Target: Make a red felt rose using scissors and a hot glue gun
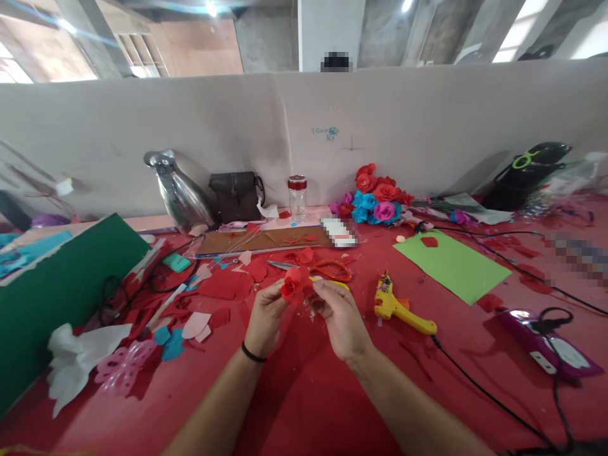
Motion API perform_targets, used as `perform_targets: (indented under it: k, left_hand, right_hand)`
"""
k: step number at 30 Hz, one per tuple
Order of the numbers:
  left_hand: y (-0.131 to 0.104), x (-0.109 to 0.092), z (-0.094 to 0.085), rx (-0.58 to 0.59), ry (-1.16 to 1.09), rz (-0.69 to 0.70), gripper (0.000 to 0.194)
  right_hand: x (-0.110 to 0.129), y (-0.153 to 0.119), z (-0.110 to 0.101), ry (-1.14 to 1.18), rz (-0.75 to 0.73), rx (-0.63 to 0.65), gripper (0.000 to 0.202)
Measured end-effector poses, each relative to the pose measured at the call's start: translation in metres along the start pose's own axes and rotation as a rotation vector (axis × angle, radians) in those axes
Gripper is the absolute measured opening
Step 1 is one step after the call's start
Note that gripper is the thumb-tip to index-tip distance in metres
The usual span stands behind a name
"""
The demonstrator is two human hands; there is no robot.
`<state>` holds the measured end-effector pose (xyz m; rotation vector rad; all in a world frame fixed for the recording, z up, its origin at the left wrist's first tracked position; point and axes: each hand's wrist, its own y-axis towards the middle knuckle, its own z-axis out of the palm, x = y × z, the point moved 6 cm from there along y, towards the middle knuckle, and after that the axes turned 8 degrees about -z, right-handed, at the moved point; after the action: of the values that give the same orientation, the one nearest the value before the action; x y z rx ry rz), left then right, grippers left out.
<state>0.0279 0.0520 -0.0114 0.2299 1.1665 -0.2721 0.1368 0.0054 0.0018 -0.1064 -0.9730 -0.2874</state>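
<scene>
Above the red tabletop, my left hand [266,316] pinches a red paper flower [291,290] with a tight curled centre. My right hand [339,316] is closed at the flower's right side, its thumb and fingers on a red petal [308,286] there. Whether that petal is fixed to the flower is hidden. Just behind the hands lie scissors [335,271] with orange-red handles and a yellow object [338,285], partly covered by my right hand. A yellow hot glue gun [401,311] rests to the right, its cord running toward the front right.
Paper scraps [223,285] litter the left side near a green board [71,297]. Along the back stand a steel jug [180,196], a black bag [237,195], a glass jar [297,197] and finished paper roses [380,196]. Light-green paper [456,269] and a purple power strip [546,348] lie right.
</scene>
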Motion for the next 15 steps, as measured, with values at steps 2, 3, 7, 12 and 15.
perform_targets:
  k: [2, 3, 7, 12, 15]
  left_hand:
    - [0.000, 0.000, 0.001, 0.003, -0.007, 0.001, 0.011]
    - [-0.001, 0.000, 0.001, -0.001, -0.007, 0.000, 0.011]
    - [-0.001, 0.001, 0.003, -0.005, -0.015, -0.022, 0.014]
    - [-0.002, -0.001, 0.006, -0.033, -0.049, -0.052, 0.019]
    - [-0.003, 0.000, 0.008, -0.035, -0.089, -0.101, 0.019]
  right_hand:
    - [0.000, 0.000, 0.000, -0.004, 0.004, -0.006, 0.026]
    - [0.000, 0.000, 0.000, -0.011, 0.011, -0.004, 0.028]
    - [0.002, 0.000, 0.005, -0.029, 0.049, 0.053, 0.042]
    - [0.004, -0.001, 0.010, -0.060, 0.104, 0.147, 0.052]
    - [0.003, -0.001, 0.011, -0.067, 0.129, 0.160, 0.054]
